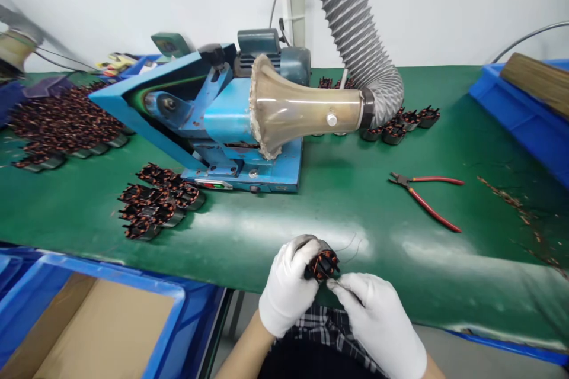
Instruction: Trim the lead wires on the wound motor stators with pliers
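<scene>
Near the table's front edge, my left hand (291,284), in a white glove, is wrapped round a motor stator (323,265) with a dark core and copper windings. The stator is tilted so its wound end faces me. Just right of it, my right hand (376,314), gloved too, is closed in a pinch on a thin, dark, rod-like tool (349,291). The tool's tip reaches the stator's lower right rim; its exact kind is hidden by the fingers. Fine loose wires (351,247) stick out from behind the stator.
A blue belt machine (240,112) with a funnel hood (306,108) and grey hose (351,18) stands ahead. Stators lie in groups, one group (155,201) beside the machine. Red-handled cutting pliers (424,198) and wire scraps (515,201) lie right. Blue bins (178,302) flank the table.
</scene>
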A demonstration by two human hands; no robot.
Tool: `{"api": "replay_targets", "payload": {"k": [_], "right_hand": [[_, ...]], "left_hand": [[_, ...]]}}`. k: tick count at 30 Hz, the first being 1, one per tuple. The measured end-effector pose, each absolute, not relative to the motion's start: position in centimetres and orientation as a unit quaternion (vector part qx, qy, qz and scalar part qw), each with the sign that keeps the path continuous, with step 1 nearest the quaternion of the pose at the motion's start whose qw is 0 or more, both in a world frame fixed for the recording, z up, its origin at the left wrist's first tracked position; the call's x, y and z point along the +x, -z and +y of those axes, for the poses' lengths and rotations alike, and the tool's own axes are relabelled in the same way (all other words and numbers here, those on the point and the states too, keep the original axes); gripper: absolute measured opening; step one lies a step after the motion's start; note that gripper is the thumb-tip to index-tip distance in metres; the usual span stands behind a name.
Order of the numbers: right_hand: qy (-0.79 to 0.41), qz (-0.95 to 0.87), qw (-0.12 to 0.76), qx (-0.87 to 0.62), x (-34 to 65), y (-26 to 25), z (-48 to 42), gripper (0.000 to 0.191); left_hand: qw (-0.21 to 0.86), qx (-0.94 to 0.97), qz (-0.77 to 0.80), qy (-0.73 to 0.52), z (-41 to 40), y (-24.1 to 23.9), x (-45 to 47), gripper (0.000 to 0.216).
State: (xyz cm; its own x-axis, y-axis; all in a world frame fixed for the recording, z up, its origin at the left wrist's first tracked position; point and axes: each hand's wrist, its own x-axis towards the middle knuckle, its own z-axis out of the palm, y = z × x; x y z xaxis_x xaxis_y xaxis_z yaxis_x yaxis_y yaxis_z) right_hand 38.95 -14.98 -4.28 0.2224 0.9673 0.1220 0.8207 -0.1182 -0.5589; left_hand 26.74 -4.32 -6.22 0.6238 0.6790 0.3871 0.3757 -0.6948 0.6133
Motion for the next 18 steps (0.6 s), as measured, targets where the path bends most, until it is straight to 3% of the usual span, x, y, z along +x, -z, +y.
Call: {"api": "replay_targets", "payload": {"k": [5, 11, 16, 18], "right_hand": [[-0.173, -0.593, 0.216, -0.756, 40.8, 4.5, -15.2, 0.040], [-0.088, -0.697, 0.061, -0.709, 45.1, 3.8, -14.1, 0.030], [-0.154, -0.669, 0.230, -0.690, 45.5, 1.2, -12.2, 0.024], [-0.144, -0.694, 0.217, -0.671, 44.2, 1.1, -11.3, 0.032]], "left_hand": [[0.270, 0.870, 0.360, -0.202, -4.2, 5.0, 27.3, 0.043], [0.289, 0.864, 0.366, -0.188, -3.9, 4.7, 27.4, 0.051], [0.311, 0.878, 0.318, -0.179, -3.7, 5.1, 27.2, 0.078], [0.306, 0.880, 0.323, -0.165, -3.7, 5.3, 27.3, 0.080]]}}
